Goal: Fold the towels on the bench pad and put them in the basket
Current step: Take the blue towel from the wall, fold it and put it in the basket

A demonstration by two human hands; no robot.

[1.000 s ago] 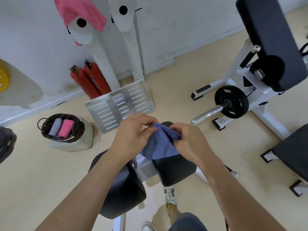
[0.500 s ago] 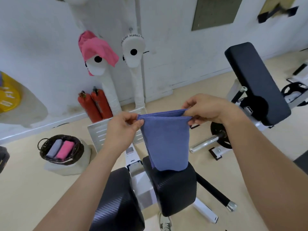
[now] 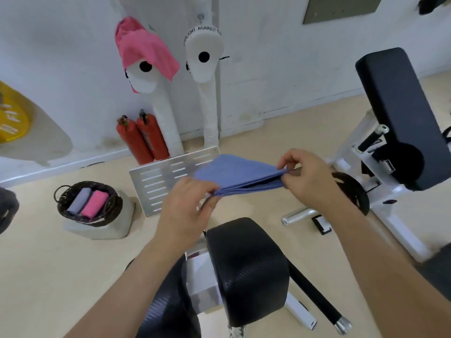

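the fold is in hand, not yet the drop-off. the blue towel (image 3: 239,172) is up in the air, stretched nearly flat between the fingers of both hands, above the bench pad (image 3: 246,264) and touching nothing else. the left hand (image 3: 185,203) pinches one end between thumb and curled fingers. the right hand (image 3: 310,181) pinches the opposite end, fingertips closed on the stacked edges. the layers gape just inside the right fingers, though how many there are is hard to tell. the basket (image 3: 114,206) sits well to the left of the left fingers, holding a lilac towel (image 3: 79,201) and a pink towel (image 3: 95,203). next, i judge, the two pinched ends must meet squarely for another fold.
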